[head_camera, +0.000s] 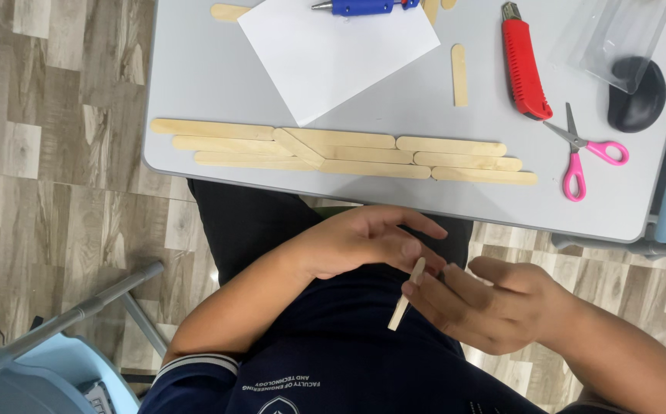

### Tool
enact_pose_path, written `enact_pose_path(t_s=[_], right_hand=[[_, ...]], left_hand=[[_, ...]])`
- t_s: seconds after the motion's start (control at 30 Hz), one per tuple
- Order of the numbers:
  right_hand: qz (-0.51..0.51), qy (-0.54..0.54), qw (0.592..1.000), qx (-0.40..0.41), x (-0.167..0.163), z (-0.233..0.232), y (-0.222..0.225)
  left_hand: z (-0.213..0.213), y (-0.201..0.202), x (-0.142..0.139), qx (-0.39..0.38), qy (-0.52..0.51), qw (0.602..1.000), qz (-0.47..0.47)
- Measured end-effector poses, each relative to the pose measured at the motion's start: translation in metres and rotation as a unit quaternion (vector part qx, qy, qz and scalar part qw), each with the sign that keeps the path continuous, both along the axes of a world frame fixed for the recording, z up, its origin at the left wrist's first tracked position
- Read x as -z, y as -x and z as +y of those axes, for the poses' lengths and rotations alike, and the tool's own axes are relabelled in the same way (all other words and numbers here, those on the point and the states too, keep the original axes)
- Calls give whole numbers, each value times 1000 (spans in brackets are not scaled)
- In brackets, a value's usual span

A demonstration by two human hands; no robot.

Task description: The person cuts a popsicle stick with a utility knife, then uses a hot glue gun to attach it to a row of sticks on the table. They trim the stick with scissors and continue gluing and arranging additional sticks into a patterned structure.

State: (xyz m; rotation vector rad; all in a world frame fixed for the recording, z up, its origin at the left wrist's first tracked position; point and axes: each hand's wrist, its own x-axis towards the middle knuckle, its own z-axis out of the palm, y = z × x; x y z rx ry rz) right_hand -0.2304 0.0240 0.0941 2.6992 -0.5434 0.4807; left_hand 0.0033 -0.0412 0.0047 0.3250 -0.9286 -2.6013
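Pinching a short pale wooden craft stick between thumb and fingertips, the right hand holds it over the lap, below the near edge of the grey tabletop, while the left hand hovers loosely open with its fingertips just touching the stick's top end. Up on the tabletop, a flat row of glued wooden sticks runs along the near edge. Pink-handled scissors and a red utility knife sit toward the right edge, and a white paper sheet plus a blue glue gun lie at the far edge.
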Motion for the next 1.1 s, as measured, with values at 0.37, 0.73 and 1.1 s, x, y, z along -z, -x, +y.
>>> enact_pose_path(t_s=[0.37,0.73,1.1], right_hand=[[44,-130,984,114,3,-104,3],[75,-157,976,130,17,-121,-9],[-20,-162,952,260,25,-93,21]], left_hand=[[-18,-14,-1,-382,604,600,-360],[-19,12,20,-349,670,539,-373],[-18,9,27,-348,674,525,-386]])
